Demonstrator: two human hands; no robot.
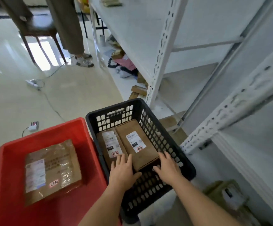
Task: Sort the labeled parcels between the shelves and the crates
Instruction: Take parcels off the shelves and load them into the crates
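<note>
Left hand (122,171) and right hand (168,167) flat, fingers spread, gripping nothing, resting on two boxes (139,144) in black crate (187,167); red crate (90,154) holds one box (52,172).

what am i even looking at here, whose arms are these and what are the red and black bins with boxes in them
There is no machine here. A person wears a camera on the head, so this single picture looks forward and down along their own bare arms.

The left hand lies flat on the near end of the narrow parcel, and the right hand rests at the near corner of the wider parcel. Both hands are open; neither grips anything.

Those two brown labelled parcels lie side by side in the black crate, which has slotted walls. Left of it, the red crate holds one taped parcel with a label.

On the right stands the white metal shelving, with more packages on its bottom level. Farther back you can see another person's legs and a chair.
</note>
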